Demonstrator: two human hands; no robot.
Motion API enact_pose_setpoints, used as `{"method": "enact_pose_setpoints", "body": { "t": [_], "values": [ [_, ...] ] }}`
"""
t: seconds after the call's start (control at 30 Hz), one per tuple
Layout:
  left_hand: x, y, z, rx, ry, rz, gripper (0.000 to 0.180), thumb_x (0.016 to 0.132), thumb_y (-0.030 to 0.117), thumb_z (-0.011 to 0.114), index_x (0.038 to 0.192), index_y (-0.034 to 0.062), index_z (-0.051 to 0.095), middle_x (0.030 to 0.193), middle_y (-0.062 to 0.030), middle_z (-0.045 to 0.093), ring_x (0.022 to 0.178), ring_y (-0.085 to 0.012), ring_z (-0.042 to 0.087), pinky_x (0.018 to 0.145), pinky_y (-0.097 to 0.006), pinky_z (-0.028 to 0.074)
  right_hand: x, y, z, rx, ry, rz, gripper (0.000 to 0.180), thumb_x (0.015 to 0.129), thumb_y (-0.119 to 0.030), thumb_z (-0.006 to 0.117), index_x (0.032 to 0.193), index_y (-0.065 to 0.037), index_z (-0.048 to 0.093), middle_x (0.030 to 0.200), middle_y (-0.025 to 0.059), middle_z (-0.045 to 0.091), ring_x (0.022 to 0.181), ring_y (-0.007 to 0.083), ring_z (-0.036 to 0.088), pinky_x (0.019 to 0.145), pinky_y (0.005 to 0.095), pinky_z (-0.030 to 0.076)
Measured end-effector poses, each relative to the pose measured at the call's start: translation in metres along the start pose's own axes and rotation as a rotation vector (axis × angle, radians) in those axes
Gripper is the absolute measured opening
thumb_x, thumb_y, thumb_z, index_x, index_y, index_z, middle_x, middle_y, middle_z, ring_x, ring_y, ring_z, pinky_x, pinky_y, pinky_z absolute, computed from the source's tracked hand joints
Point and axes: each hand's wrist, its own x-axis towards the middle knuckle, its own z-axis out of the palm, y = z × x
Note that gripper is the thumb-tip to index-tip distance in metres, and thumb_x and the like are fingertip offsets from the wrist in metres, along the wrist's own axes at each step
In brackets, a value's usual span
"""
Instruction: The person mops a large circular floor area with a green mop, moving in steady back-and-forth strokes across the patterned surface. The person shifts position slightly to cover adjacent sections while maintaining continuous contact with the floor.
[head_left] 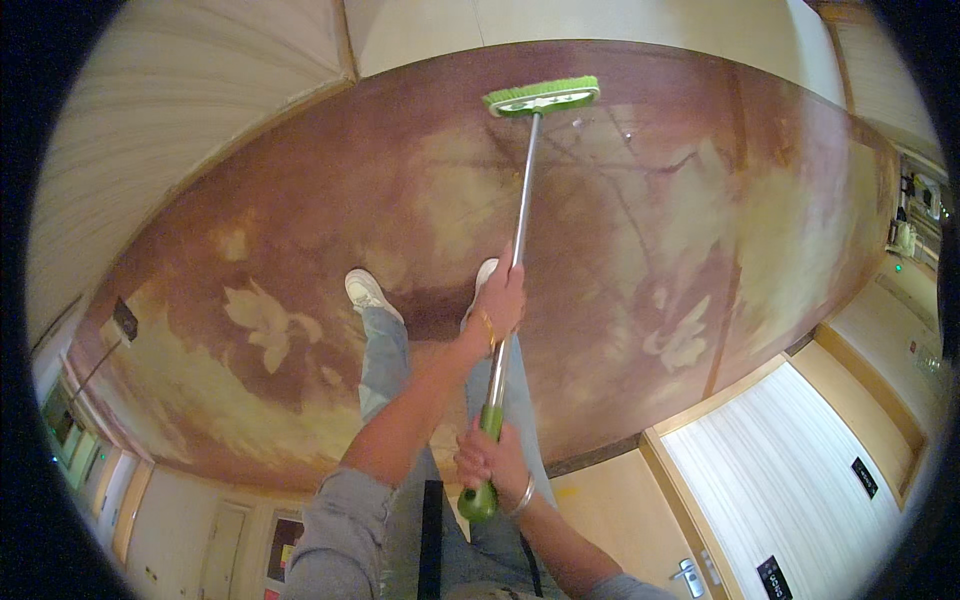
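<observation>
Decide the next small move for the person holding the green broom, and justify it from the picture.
Probably draw the broom head back toward the shoes: it sits at full reach on the carpet, with left hand mid-pole and right hand on the green grip.

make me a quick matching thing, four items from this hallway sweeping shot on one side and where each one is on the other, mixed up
Things:
1. broom head
2. left hand
3. right hand
4. white shoe

Places:
A. closed on the green grip at the near end of the handle
B. on the carpet left of the metal pole
C. far end of the pole, on the patterned carpet
D. wrapped around the metal pole, higher up

Pairs: 1-C, 2-D, 3-A, 4-B
</observation>
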Motion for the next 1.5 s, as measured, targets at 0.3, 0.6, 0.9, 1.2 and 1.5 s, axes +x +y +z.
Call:
{"method": "enact_pose_setpoints", "body": {
  "t": [0.3,0.6,0.9,1.2,1.5],
  "values": [
    [-0.02,-0.042,-0.143,-0.187,0.32,-0.033,0.027,0.088,0.037,0.041,0.11,0.0246,0.05,0.049,-0.0003,0.037,0.035,-0.0125,0.036,0.03,-0.032,0.035,0.022,0.043,0.008,-0.157,-0.269,0.189,0.012,0.087,-0.019,0.044,0.082,-0.01,0.039,0.058,-0.0007,0.036,0.041,0.0115,0.035,0.035,0.0267,0.03],
    [0.042,-0.111,-0.015,0.207,0.13,0.065,0.041,0.09,0.029,0.037,0.129,0.0322,0.027,0.053,-0.0001,0.036,0.04,-0.0135,0.037,0.035,-0.03,0.035,-0.001,0.005,-0.056,0.056,-0.027,0.13,0.015,0.082,-0.008,0.052,0.082,-0.01,0.037,0.055,0.0008,0.036,0.038,0.0087,0.034,0.032,0.0235,0.029],
    [-0.042,-0.064,-0.029,-0.138,0.324,-0.027,0.042,0.092,0.029,0.032,0.132,0.0314,0.019,0.053,0.0011,0.036,0.035,-0.0086,0.034,0.026,-0.024,0.03,-0.031,0.013,-0.071,-0.141,-0.203,0.2,0.018,0.081,-0.006,0.051,0.089,-0.01,0.035,0.054,0.0004,0.037,0.038,0.0084,0.035,0.032,0.0245,0.033],
    [0.006,-0.103,0.057,-0.282,0.182,-0.224,0.045,0.091,0.026,0.033,0.133,0.0305,0.016,0.05,0.0006,0.03,0.037,-0.0104,0.034,0.029,-0.026,0.031,-0.039,-0.044,-0.12,-0.164,0.013,0.209,0.017,0.083,-0.007,0.051,0.088,-0.01,0.035,0.052,0.0006,0.036,0.037,0.0094,0.034,0.032,0.0242,0.03],
    [-0.062,-0.091,0.057,-0.572,0.265,-0.234,0.041,0.09,0.032,0.036,0.128,0.0379,0.022,0.049,0.0027,0.031,0.034,-0.0116,0.033,0.028,-0.024,0.027,-0.084,-0.029,-0.131,-0.372,-0.054,0.239,0.013,0.081,-0.006,0.048,0.087,-0.008,0.037,0.053,0.0018,0.038,0.038,0.0108,0.037,0.032,0.0264,0.035]
  ]
}}
